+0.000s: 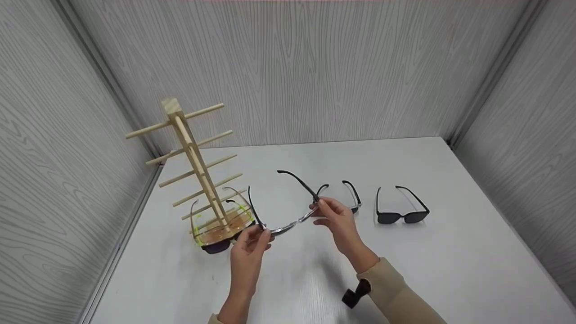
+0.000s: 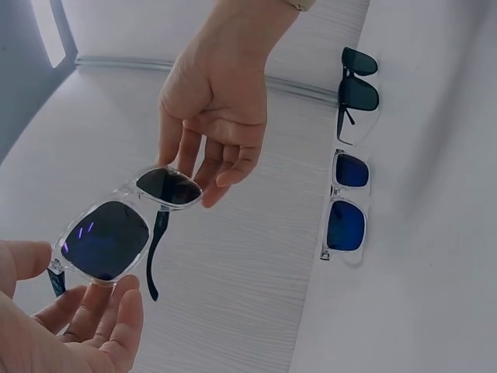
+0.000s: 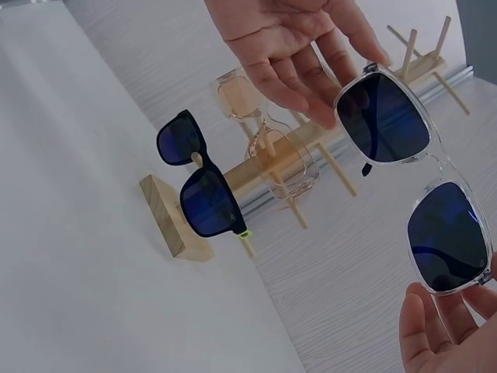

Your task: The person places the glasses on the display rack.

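Fingers of the left hand (image 1: 247,254) and right hand (image 1: 340,225) pinch the clear sunglasses (image 3: 411,140), whose frame might bend if pulled unevenly.

The rack (image 1: 196,162) stands left, sunglasses (image 1: 389,218) right, another pair (image 1: 355,210) apparently between.

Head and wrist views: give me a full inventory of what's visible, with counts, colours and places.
held sunglasses: 1, clear front, dark lenses, between both hands
clear-framed sunglasses: 1, blue lenses, tabletop beyond right hand
black sunglasses: 1, black, tabletop right
display rack: 1, pale wood, tabletop left
peach-tinted glasses: 1, peach, on rack
black-and-green sunglasses: 1, black front, yellow-green temples, low on rack
table: 1, white, under rack
wall panels: 3, grey, left, back, right
wrist attachment: 1, black, right cuff
sleeves: 2, beige, head view's bottom
left hand: 1, bare, pinching held sunglasses
right hand: 1, bare, likewise
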Tool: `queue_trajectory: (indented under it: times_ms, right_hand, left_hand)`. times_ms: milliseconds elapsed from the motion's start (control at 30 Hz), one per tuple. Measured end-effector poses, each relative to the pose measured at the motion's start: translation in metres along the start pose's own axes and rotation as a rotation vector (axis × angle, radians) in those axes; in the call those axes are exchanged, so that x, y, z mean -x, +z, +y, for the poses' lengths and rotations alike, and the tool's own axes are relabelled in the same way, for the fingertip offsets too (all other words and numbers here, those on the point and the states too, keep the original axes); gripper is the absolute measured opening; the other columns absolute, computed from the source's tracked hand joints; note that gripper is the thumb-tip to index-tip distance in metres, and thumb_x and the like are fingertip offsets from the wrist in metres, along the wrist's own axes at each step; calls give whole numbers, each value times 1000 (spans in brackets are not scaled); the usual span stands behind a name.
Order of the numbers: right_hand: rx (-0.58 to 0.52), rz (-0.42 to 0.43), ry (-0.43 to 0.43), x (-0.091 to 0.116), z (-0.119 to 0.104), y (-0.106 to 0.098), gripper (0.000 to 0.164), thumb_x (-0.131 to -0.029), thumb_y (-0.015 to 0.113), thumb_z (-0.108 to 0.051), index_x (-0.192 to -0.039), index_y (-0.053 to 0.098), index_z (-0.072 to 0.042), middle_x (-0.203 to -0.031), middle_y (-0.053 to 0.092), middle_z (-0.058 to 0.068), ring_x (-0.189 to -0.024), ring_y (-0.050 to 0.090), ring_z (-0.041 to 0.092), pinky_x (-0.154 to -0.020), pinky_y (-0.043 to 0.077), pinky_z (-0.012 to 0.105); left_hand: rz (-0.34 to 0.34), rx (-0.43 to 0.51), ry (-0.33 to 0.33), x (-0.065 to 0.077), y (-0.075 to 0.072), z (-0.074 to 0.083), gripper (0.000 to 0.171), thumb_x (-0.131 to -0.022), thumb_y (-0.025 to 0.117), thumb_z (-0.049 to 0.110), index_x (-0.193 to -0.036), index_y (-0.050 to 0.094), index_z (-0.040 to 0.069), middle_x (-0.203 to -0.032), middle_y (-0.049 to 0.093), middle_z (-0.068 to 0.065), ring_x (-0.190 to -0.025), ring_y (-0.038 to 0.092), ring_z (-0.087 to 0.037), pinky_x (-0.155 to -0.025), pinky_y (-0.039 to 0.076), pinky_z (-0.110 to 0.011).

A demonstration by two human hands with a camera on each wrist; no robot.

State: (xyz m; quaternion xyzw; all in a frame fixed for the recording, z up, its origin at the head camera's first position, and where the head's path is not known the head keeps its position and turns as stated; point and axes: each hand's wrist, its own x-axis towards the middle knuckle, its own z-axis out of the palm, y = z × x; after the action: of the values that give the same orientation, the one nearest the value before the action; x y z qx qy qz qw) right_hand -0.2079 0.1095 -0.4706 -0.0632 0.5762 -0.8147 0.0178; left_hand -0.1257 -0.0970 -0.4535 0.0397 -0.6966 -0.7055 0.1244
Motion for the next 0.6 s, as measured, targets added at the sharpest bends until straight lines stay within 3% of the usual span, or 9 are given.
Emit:
queue_trajectory:
  times_ms: [267,600]
  right_hand:
    - [-24,-34,-12,-5,-4,14,18,-91,62,-21,-102,65,-7,-96,65,12,-87,64,23,-71,53,32]
    - [24,-72,8,-12,-8,31,23,-91,62,-23,-104,64,-4,-96,65,11,-85,64,23,-72,52,33]
  left_hand:
    - [29,0,-4,3,-8,7,32,-89,65,22,-111,58,1,-98,63,-12,-90,64,-22,-77,53,-30]
    - [71,33,31,6,-19,12,33,-87,67,24,-107,58,1,-96,63,-13,-87,64,-24,-75,53,-31]
